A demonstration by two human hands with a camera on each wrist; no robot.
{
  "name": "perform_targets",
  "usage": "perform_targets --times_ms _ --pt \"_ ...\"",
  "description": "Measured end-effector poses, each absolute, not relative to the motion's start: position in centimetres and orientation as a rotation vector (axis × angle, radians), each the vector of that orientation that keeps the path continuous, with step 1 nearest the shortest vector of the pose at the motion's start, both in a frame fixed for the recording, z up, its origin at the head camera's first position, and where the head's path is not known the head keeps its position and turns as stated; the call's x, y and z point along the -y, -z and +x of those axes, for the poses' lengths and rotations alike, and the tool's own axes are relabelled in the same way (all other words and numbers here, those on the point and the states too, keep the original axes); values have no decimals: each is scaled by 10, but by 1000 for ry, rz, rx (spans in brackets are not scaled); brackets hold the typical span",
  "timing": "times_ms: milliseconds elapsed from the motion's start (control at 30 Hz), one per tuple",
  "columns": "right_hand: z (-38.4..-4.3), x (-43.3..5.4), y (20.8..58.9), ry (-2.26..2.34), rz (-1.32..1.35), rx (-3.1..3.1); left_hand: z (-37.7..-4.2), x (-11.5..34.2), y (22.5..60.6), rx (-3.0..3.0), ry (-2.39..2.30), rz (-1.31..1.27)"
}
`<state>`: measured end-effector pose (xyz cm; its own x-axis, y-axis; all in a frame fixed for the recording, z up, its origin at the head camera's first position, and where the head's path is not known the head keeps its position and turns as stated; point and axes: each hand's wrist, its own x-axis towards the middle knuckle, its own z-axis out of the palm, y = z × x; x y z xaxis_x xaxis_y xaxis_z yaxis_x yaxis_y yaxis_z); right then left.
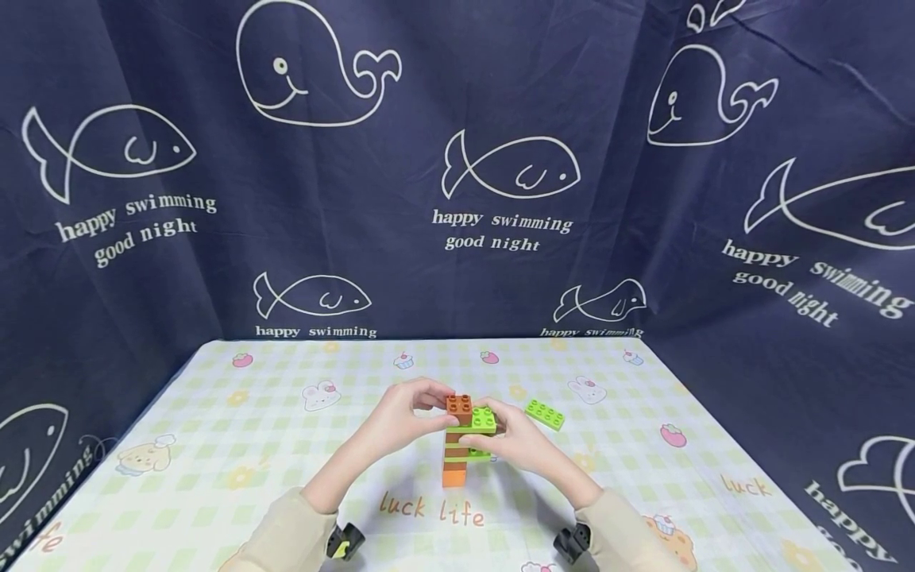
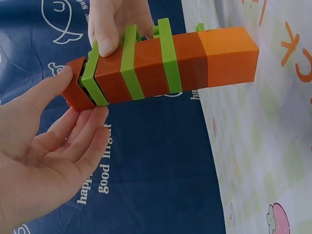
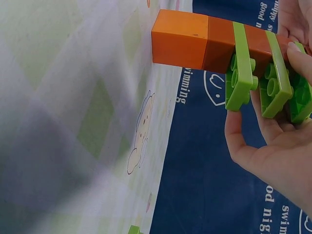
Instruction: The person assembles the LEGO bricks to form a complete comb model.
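A tower of building bricks stands on the table, its orange brick [image 1: 453, 478] at the bottom, then brown bricks [image 2: 155, 64] alternating with thin green bricks [image 3: 240, 73] that jut to the right. On top is a brown brick [image 1: 459, 408]; the left wrist view shows it slightly tilted, with a narrow gap above the uppermost green brick [image 2: 92, 80]. My left hand [image 1: 403, 415] pinches this top brick between thumb and fingers. From the right side, my right hand [image 1: 520, 439] grips the upper tower, thumb on the near face, fingers partly hidden behind the green bricks.
A loose green brick [image 1: 545, 414] lies on the table to the right, beyond my right hand. The table [image 1: 300, 445] wears a checked, printed cloth. Dark blue curtains [image 1: 400, 206] with fish and whale drawings hang behind and at both sides.
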<state>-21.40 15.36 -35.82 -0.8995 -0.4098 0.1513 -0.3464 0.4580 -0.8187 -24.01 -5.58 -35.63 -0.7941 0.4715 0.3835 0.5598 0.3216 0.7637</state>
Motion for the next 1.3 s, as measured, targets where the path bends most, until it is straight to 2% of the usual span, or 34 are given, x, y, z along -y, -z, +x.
perform_targets --times_ms 1300 --pt "-215 -155 365 1461 -781 -2649 -240 41 361 2489 1420 -943"
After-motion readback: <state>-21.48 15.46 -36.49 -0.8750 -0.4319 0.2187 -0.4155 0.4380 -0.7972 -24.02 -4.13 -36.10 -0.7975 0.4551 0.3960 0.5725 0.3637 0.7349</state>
